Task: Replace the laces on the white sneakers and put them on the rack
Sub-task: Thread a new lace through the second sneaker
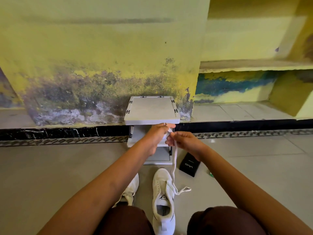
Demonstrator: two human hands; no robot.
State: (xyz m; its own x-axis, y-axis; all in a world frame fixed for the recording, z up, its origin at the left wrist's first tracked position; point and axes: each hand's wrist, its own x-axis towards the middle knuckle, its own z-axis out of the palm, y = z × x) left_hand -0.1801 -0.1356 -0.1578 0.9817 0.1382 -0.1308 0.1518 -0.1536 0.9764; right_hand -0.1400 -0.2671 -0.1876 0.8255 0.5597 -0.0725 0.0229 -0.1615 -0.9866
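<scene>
Right sneaker point(163, 197) on floor, partly laced; both hands point(156, 134) point(184, 141) pinch lace point(175, 156) (raised); rack point(151, 109) unfilled.

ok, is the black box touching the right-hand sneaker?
Apart. The head view shows bare floor between the black box and the right-hand sneaker; only the lace crosses near it.

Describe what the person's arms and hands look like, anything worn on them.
Both forearms are bare, with no sleeves in view. The left hand wears a thin ring on one finger. The right hand shows no ring or watch. No gloves or wristbands on either.
</scene>
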